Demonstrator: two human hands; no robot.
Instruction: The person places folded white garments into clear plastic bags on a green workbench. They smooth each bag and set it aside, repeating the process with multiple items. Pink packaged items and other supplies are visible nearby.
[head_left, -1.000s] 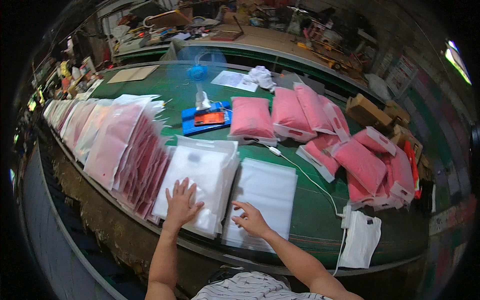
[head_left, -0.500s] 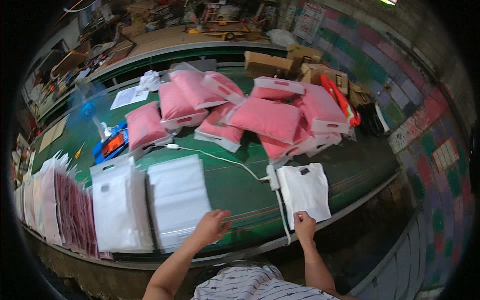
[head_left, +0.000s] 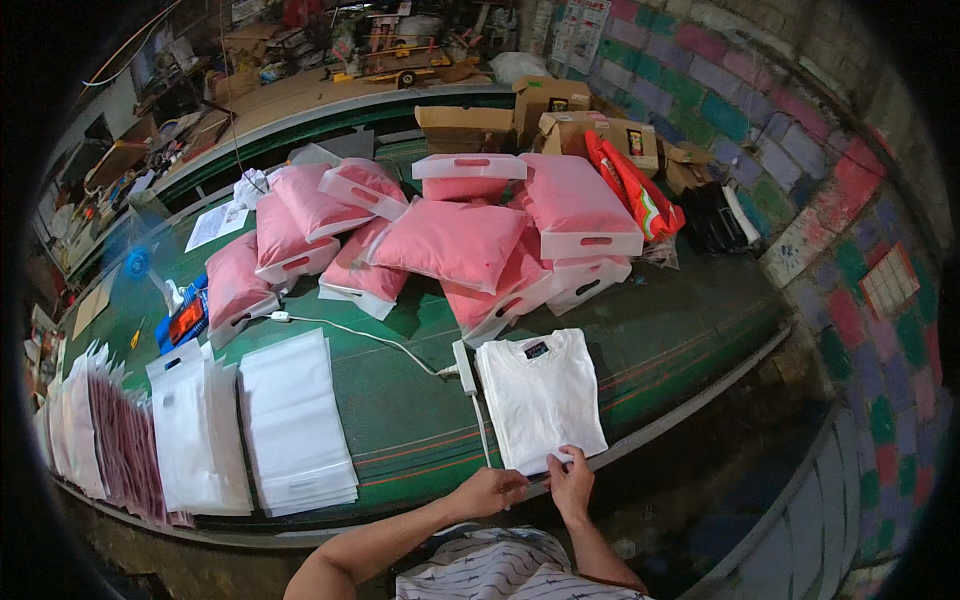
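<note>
Both hands, left hand (head_left: 490, 492) and right hand (head_left: 571, 478), pinch the near hem of a folded white shirt (head_left: 540, 398), flat beside the cable (head_left: 370, 338).

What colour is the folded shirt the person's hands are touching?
White, with a small dark label at the neck: the folded shirt shows plainly in the head view.

Looks like a small garment packing workshop, pretty rough around the edges. A long green worktable (head_left: 400, 420) is carrying stacks of flat white bags (head_left: 290, 420) and a heap of stuffed pink handle bags (head_left: 450, 240), with a folded white t-shirt (head_left: 540, 395) lying near the edge. Cardboard boxes (head_left: 560, 125) are piling up against a painted block wall (head_left: 800, 170), and clutter is crowding a bench (head_left: 260, 100) behind.
</note>
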